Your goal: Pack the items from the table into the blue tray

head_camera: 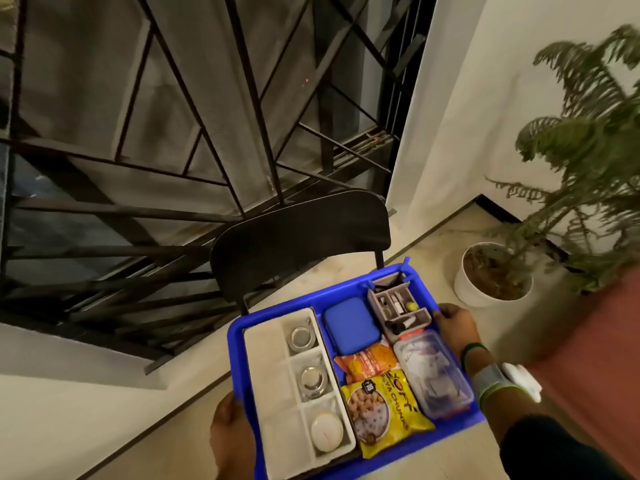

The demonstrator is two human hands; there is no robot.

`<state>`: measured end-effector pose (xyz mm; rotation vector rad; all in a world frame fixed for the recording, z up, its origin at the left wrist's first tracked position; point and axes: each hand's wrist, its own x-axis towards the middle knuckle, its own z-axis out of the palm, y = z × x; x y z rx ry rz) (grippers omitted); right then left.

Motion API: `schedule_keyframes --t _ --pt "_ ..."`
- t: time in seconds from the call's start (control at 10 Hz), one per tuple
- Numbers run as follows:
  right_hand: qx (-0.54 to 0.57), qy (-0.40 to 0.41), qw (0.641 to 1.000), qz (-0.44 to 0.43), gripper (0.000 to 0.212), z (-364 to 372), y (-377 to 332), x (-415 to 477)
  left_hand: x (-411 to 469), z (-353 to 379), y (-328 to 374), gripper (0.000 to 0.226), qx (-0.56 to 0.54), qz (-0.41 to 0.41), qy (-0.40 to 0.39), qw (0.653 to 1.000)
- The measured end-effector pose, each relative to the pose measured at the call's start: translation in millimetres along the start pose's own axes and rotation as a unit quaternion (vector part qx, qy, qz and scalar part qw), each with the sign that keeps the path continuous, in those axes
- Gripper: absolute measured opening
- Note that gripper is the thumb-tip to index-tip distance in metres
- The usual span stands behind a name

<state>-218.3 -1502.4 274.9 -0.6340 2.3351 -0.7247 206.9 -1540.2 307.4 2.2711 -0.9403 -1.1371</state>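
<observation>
Blue tray [239,329] fully packed, lower centre of frame; my left hand [230,434] and right hand [455,325] grasp opposite rims, fingers clenched, keeping load level.

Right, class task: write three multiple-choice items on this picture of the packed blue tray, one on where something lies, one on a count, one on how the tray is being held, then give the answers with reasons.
1. Where in the blue tray does the white divided box lie?
A. Along the left side
B. Along the right side
C. On top of the yellow packet

2. How many small compartments of that box hold a round item?
A. One
B. Three
C. Five

3. How is the tray held?
A. By one hand only
B. It rests on the chair, untouched
C. By both hands, one on each side

Answers:
1 A: the box fills the left side, with the yellow packet to its right.
2 B: three compartments in a row each hold one round item.
3 C: the left hand grips the left rim, the right hand the right rim, in front of the chair.
</observation>
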Motion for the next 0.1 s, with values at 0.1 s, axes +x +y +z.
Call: schedule_keyframes --t 0.1 --pt "-0.035 -0.010 0.999 -0.015 0.017 -3.1 -11.6 -1.7 -5.4 0.2 9.9 0.040 0.035 0.039 -0.009 0.999"
